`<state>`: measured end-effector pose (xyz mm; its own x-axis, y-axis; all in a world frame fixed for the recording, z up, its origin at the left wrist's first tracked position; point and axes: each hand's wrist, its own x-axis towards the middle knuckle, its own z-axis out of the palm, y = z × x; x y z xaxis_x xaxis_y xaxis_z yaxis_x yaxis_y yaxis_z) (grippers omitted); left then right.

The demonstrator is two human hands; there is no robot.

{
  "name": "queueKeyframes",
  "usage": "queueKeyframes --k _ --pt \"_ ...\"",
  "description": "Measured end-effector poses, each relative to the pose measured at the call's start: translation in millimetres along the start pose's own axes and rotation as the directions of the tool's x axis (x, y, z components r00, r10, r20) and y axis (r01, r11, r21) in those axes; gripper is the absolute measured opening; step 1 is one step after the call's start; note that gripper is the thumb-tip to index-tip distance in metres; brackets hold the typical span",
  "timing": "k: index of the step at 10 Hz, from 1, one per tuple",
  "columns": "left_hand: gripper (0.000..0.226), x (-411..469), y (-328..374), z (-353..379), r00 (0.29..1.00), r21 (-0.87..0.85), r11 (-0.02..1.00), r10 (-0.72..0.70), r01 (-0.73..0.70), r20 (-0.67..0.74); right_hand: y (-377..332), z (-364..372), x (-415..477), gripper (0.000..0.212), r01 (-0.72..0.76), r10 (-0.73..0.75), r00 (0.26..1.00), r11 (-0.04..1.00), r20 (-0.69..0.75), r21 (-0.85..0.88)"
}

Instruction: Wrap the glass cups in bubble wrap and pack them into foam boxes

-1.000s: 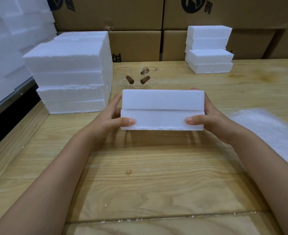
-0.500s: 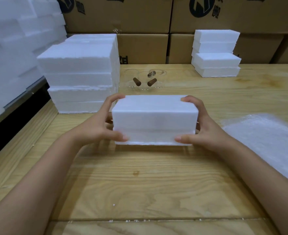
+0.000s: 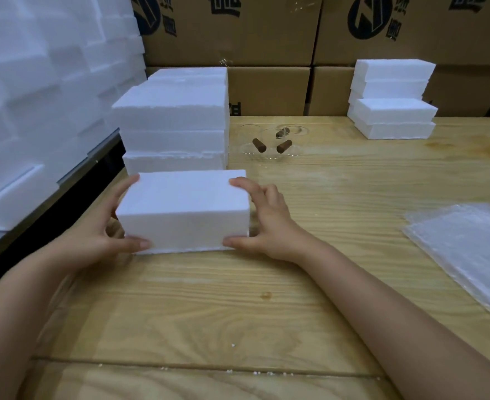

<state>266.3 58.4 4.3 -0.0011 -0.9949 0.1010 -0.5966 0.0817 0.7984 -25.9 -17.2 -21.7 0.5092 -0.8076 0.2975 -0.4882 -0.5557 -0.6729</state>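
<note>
A closed white foam box [image 3: 184, 210] stands on the wooden table [image 3: 295, 284], in front of a tall stack of foam boxes [image 3: 173, 125]. My left hand [image 3: 99, 229] grips its left end, thumb on the front face and fingers on the far edge. My right hand [image 3: 264, 223] grips the right end the same way. Several clear glass cups with brown wooden handles [image 3: 269, 142] stand behind the box near the table's back. A pile of bubble wrap sheets [image 3: 465, 249] lies flat at the right.
A second, smaller stack of foam boxes [image 3: 393, 99] sits at the back right. Cardboard cartons [image 3: 266, 39] line the back wall. More foam pieces [image 3: 36, 96] are piled beyond the table's left edge, past a dark gap.
The foam box was tipped down from its tilted pose, set flat on the table, and shifted left toward the tall foam stack. Both hands kept hold of it throughout.
</note>
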Motion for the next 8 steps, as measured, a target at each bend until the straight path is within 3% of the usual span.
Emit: queueKeyframes --k 2,5,6,7,8 --pt "0.109 32 -22 -31 0.989 -0.021 0.994 -0.101 0.104 0.111 -9 20 33 0.090 -0.017 0.017 1.000 0.997 0.000 -0.076" --pt "0.113 44 -30 -35 0.980 -0.029 0.988 -0.146 0.151 0.132 -10 23 40 0.094 -0.054 0.054 0.999 0.996 0.002 -0.077" --pt "0.120 37 -30 -31 0.983 -0.024 0.986 -0.163 0.165 0.083 -6 23 33 0.121 -0.048 0.047 0.999 0.997 -0.013 -0.062" --pt "0.132 28 -25 -26 0.977 -0.126 0.969 -0.213 0.213 0.015 -9 14 19 0.136 -0.055 0.061 0.992 0.997 -0.112 0.056" --pt "0.123 11 -26 -19 0.954 -0.109 0.974 -0.216 0.197 -0.207 0 -11 -9 0.119 -0.006 0.064 0.942 0.985 -0.329 0.174"
